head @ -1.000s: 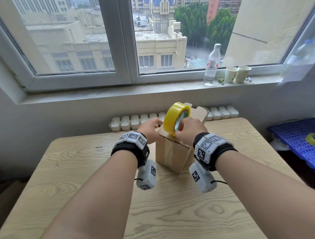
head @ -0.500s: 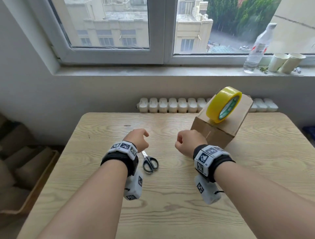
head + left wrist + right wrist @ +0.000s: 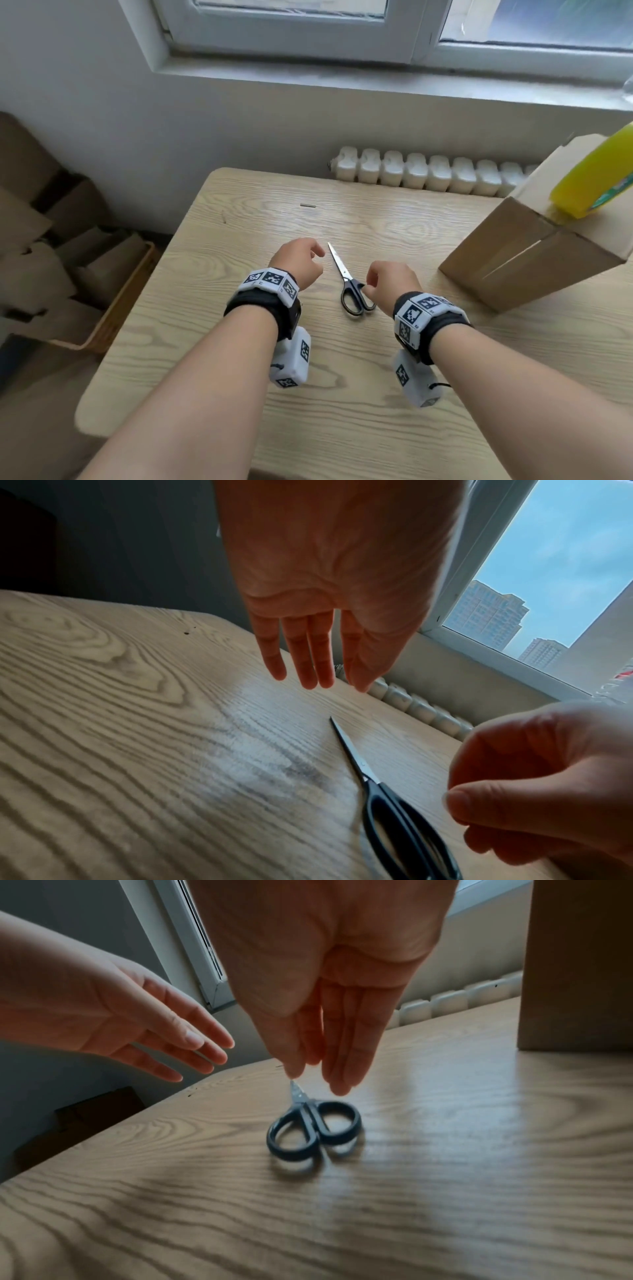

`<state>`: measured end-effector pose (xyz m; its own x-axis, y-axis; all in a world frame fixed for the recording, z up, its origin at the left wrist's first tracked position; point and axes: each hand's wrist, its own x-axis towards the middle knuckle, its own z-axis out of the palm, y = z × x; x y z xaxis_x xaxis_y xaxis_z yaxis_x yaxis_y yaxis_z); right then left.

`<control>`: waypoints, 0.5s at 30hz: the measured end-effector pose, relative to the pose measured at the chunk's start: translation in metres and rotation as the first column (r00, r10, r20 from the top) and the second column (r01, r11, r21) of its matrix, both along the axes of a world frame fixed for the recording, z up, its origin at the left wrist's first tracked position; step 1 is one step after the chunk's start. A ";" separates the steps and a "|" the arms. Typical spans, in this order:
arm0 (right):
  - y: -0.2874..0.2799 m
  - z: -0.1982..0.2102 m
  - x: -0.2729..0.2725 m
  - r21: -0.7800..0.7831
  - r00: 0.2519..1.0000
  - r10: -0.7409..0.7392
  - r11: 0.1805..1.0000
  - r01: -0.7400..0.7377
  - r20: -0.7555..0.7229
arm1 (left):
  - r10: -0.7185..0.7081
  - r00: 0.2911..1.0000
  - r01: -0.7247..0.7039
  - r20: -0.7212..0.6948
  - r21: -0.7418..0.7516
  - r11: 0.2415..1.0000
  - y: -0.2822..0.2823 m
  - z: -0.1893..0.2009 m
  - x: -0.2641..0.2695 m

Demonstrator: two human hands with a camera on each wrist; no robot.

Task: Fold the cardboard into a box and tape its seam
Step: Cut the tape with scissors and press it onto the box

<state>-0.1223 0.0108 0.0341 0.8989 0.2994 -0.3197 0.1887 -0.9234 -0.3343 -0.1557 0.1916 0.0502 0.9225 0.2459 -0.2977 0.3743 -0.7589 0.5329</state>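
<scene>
Cardboard box (image 3: 534, 253) judged light, stiff, crushable; grip its side walls. Tape roll (image 3: 592, 178) rests on top. My left hand (image 3: 298, 262) and right hand (image 3: 394, 284) hang relaxed, empty, over the scissors (image 3: 349, 284).

A plain upper-floor room used as a makeshift packing corner.

We see a light wood-grain table (image 3: 342, 428) pushed against a bare white wall under a white-framed window (image 3: 294, 31), with tall city buildings (image 3: 486, 615) outside. Flattened brown cardboard sheets (image 3: 41, 246) are piled on the floor to the left, and black-handled steel scissors (image 3: 349, 284) lie on the table.
</scene>
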 end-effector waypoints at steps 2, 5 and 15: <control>0.005 -0.011 -0.002 -0.013 1.000 0.004 1.000 -0.004 -0.011 | 0.002 1.000 -0.002 0.003 -0.005 1.000 0.002 -0.010 -0.002; 0.011 -0.024 -0.005 -0.040 1.000 0.013 0.999 -0.014 -0.024 | 0.003 1.000 -0.003 -0.008 -0.014 1.000 0.004 -0.024 -0.005; 0.006 -0.033 -0.005 -0.072 0.999 0.038 0.997 -0.039 -0.012 | -0.002 1.000 0.001 -0.029 -0.029 1.000 0.002 -0.029 -0.006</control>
